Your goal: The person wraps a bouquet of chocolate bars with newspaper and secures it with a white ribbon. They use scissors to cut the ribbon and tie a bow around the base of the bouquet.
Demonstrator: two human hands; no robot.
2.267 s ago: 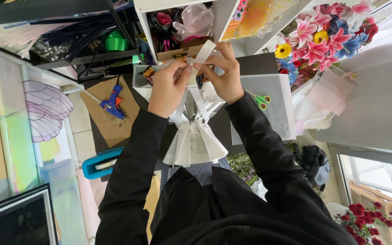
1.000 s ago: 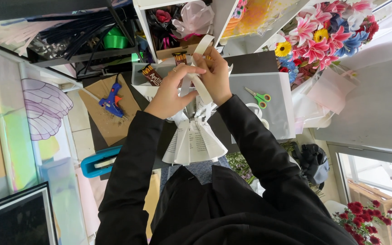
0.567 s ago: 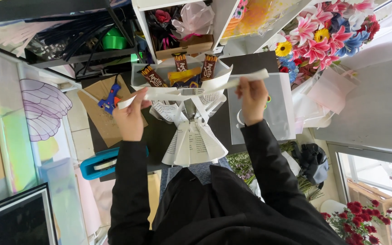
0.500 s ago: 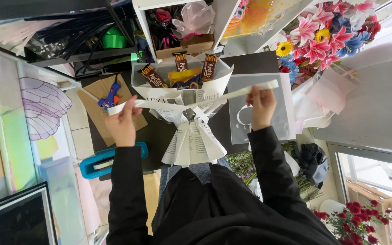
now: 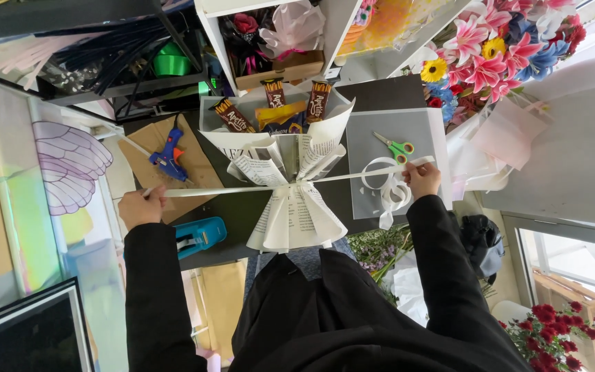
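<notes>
Cluttered shelves and a dark counter [image 5: 380, 93] fill the view, seen from above the person's black sleeves. On that counter the left hand [image 5: 140, 207] is closed in a fist on one end of a white ribbon [image 5: 228, 189], and the right hand [image 5: 421, 179] pinches the other end between thumb and fingers — the ribbon runs taut between them, wrapped around the narrow waist of a bouquet [image 5: 290, 172]. The bouquet lies at the counter's middle between the two hands, wrapped in printed paper that fans out on both sides of the ribbon, with snack bars [image 5: 273, 91] standing in its wide end. Loose ribbon curls just beside the right hand on a grey mat [image 5: 394, 127], where green scissors [image 5: 395, 147] lie. Near the left hand a blue glue gun [image 5: 168, 157] rests on brown cardboard [image 5: 197, 165], and a blue dispenser [image 5: 200, 235] sits at the counter's edge. Farther right — paper flowers [image 5: 490, 52] in pink, yellow and blue.
</notes>
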